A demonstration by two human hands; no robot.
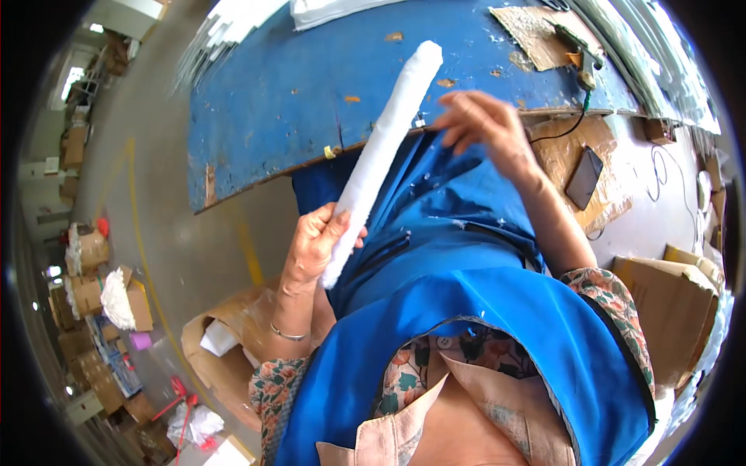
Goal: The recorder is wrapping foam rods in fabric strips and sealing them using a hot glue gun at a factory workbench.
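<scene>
A head-worn fisheye view looked down at a person in a blue apron (466, 311) over a floral top, standing at a worn blue table (311, 85) that filled the upper middle of the frame.

The left hand (317, 242), at centre-left, was clenched around the lower end of a long white fabric-covered roll (381, 159). The roll ran diagonally from that hand, up and to the right, with its rounded top end over the table near the upper centre. A thin bracelet (286, 335) sat on the left wrist.

The right hand (483, 124), in the upper right of centre, was released, fingers loosely spread and slightly blurred. It held nothing and hovered at the table's front edge, just to the right of the roll but apart from it.

On the right, a dark phone (584, 177) lay on a piece of brown cardboard (614, 194), with a black cable (571, 128) running toward the table's far right corner. A cardboard box (676, 303) stood at the lower right.

At the lower left, an open cardboard box (221, 349) stood on the grey floor. Further left were more boxes holding white fluffy material (116, 299).
</scene>
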